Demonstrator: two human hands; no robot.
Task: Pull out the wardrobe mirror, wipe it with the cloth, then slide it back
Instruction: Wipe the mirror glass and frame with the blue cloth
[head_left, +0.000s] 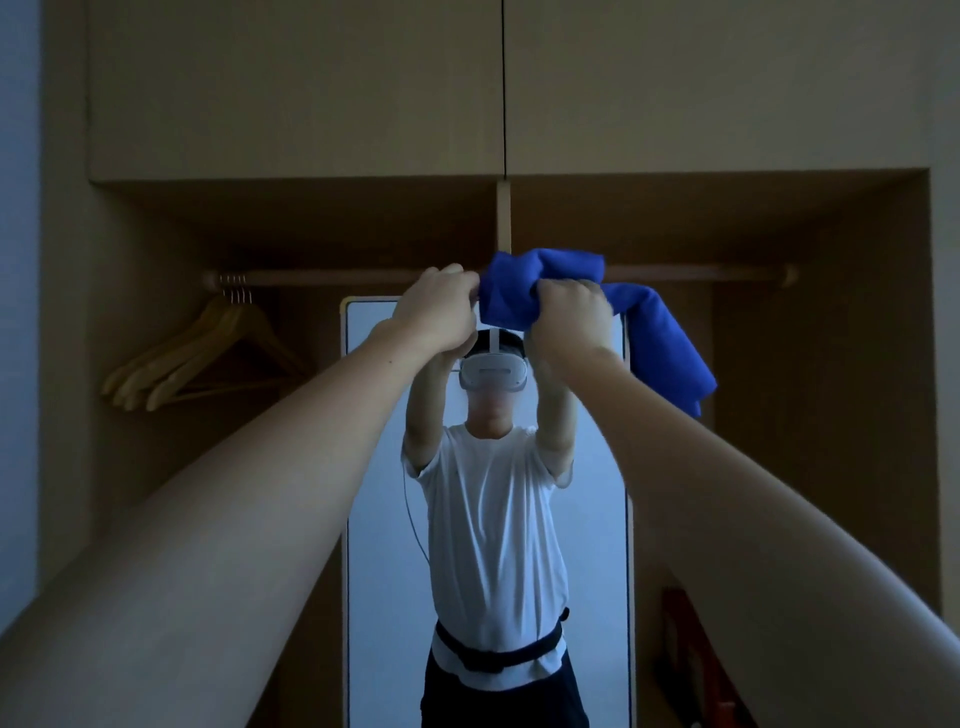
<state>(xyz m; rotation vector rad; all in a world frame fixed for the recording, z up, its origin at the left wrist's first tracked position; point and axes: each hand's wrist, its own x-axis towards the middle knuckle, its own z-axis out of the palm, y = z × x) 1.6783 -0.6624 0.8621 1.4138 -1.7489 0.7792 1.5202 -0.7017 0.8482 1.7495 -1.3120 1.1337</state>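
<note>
1. Head view: my right hand (569, 312) clenched the blue cloth (545, 283); my left hand (436, 306) gripped beside it, at the mirror (384, 519) top.
2. Mirror: pulled out, facing me.
3. Risk: the cloth's hanging tail could snag on the rail (696, 273).

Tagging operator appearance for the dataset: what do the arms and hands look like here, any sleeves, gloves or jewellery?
Both forearms are bare up to the frame edge, with no sleeves in direct view. The left hand and right hand wear no gloves; no rings, watch or markings are visible. The mirror reflection shows short white T-shirt sleeves.
</note>
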